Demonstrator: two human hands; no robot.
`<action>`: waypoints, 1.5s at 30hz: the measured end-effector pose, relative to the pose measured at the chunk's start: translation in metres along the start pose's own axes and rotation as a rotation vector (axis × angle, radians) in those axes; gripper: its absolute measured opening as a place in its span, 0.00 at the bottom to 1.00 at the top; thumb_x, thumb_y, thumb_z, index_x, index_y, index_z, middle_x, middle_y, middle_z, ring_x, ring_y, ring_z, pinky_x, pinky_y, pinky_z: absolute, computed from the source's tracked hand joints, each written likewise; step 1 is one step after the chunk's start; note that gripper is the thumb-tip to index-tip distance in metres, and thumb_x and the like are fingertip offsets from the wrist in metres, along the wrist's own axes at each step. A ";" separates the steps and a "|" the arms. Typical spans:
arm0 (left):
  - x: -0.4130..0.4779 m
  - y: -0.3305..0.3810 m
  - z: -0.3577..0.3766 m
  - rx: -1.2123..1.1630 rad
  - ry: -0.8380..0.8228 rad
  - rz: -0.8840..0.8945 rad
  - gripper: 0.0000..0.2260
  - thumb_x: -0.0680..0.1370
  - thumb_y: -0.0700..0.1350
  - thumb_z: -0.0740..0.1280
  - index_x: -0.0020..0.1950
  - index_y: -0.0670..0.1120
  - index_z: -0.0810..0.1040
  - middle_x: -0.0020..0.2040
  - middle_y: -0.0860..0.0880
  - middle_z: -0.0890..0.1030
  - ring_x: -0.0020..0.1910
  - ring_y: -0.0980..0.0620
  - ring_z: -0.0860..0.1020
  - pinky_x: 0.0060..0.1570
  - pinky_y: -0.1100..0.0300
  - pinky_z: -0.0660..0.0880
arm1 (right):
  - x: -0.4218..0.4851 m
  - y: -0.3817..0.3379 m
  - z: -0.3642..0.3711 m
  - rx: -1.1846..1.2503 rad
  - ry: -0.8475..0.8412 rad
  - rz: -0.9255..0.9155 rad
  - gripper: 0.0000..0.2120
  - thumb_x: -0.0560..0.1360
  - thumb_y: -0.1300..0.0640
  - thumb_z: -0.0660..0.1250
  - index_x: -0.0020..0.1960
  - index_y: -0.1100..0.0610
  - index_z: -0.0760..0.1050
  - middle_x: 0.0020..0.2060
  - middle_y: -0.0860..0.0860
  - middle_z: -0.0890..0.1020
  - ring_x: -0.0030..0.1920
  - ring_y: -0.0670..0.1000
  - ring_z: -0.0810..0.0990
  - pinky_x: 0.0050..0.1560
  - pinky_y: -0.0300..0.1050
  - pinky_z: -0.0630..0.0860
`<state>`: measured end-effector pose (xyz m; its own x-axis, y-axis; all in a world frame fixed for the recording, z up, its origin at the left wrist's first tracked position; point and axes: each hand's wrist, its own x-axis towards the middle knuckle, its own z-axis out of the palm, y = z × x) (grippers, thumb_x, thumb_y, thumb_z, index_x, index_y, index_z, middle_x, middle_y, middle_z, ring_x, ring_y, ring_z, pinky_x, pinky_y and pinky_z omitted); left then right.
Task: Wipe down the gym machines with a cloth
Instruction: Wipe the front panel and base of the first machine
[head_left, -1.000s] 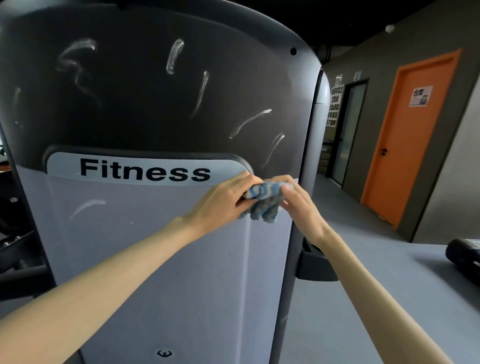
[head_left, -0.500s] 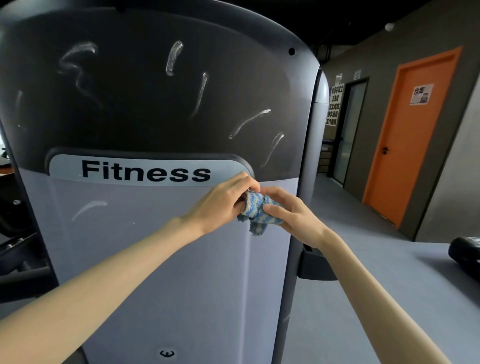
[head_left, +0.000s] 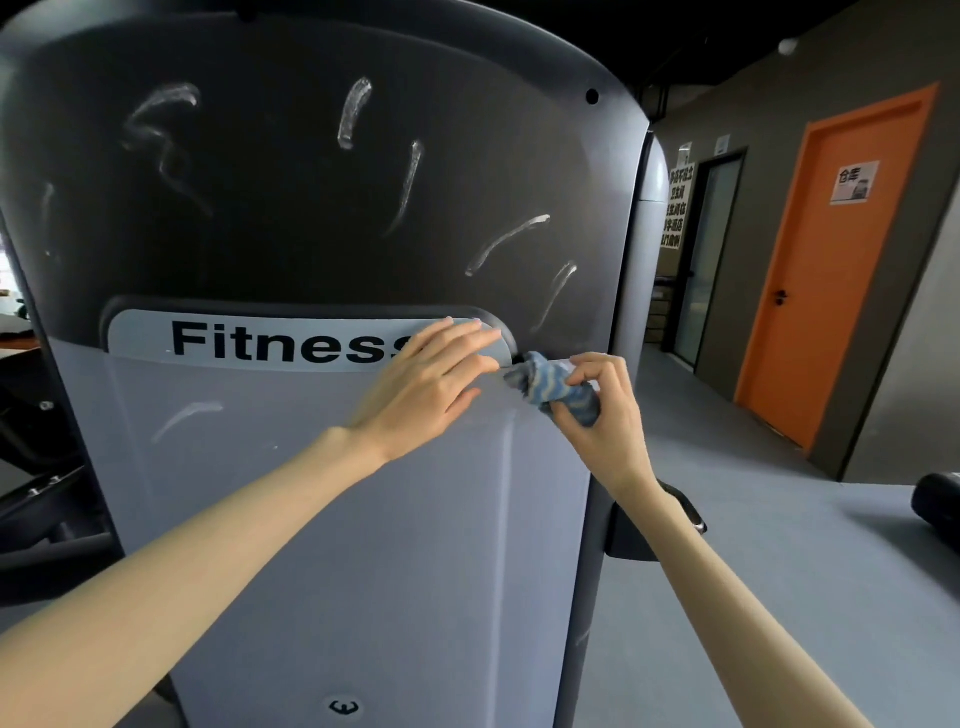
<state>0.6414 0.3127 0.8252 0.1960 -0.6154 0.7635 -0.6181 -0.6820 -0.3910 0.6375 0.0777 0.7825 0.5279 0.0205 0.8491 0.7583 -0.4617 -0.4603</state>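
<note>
A tall gym machine shroud (head_left: 322, 509) fills the view, dark grey on top and light grey below, with a "Fitness" label (head_left: 270, 340). White smear marks (head_left: 353, 111) streak the dark upper panel. My right hand (head_left: 597, 415) grips a bunched blue-and-white cloth (head_left: 556, 387) at the right end of the label, close to the panel. My left hand (head_left: 426, 384) lies flat with straight fingers over the end of the label, just left of the cloth and apart from it.
An orange door (head_left: 831, 270) and a dark glass door (head_left: 704, 260) stand in the wall at the right. Grey floor (head_left: 779, 571) stretches right of the machine. A black padded part (head_left: 935, 504) juts in at the far right; black frame parts (head_left: 36, 499) sit left.
My left hand has let go of the cloth and spread flat on the panel. My right hand now holds the cloth alone, slightly to the right.
</note>
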 end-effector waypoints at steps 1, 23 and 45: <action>-0.002 -0.003 0.001 0.027 -0.005 -0.009 0.15 0.75 0.36 0.70 0.61 0.41 0.78 0.70 0.43 0.73 0.71 0.45 0.68 0.74 0.50 0.60 | 0.000 0.004 0.003 -0.052 0.060 -0.035 0.17 0.70 0.69 0.73 0.52 0.58 0.70 0.56 0.49 0.72 0.57 0.42 0.73 0.53 0.38 0.73; -0.017 -0.021 0.014 0.205 -0.023 0.074 0.20 0.83 0.41 0.59 0.75 0.41 0.68 0.76 0.43 0.64 0.77 0.45 0.61 0.76 0.47 0.58 | 0.002 0.044 0.062 -0.369 0.263 -0.381 0.21 0.79 0.70 0.62 0.71 0.65 0.67 0.71 0.58 0.69 0.75 0.55 0.63 0.72 0.60 0.64; -0.014 -0.011 0.012 0.187 -0.044 -0.005 0.22 0.81 0.39 0.58 0.76 0.40 0.65 0.77 0.44 0.63 0.77 0.47 0.60 0.77 0.48 0.54 | -0.015 0.005 0.135 -0.096 0.563 -0.005 0.22 0.80 0.67 0.63 0.73 0.59 0.66 0.74 0.58 0.65 0.76 0.56 0.60 0.71 0.63 0.64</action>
<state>0.6547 0.3243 0.8127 0.2346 -0.6257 0.7439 -0.4652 -0.7442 -0.4792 0.6845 0.1945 0.7323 0.2190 -0.4403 0.8707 0.7080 -0.5423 -0.4523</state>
